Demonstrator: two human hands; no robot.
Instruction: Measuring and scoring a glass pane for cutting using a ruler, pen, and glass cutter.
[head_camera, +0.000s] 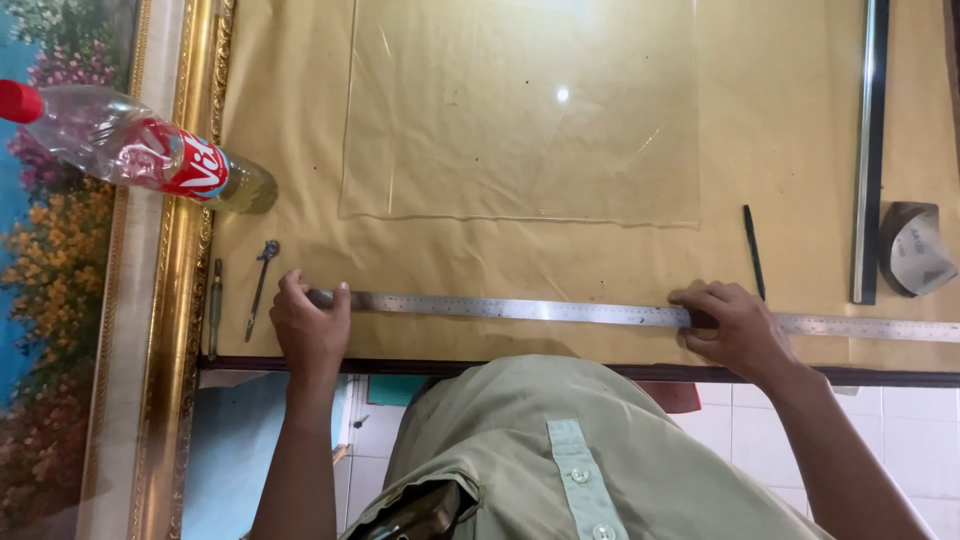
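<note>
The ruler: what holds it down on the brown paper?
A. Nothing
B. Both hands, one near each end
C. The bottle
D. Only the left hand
B: the left hand presses the ruler at its left end, and the right hand presses it further right.

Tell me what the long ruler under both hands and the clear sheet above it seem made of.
Long silver ruler: likely steel, brushed, with bright glare and fine graduations. Clear rectangular sheet: glass or acrylic, glossy; reflections show and the tan paper shows through.
</note>
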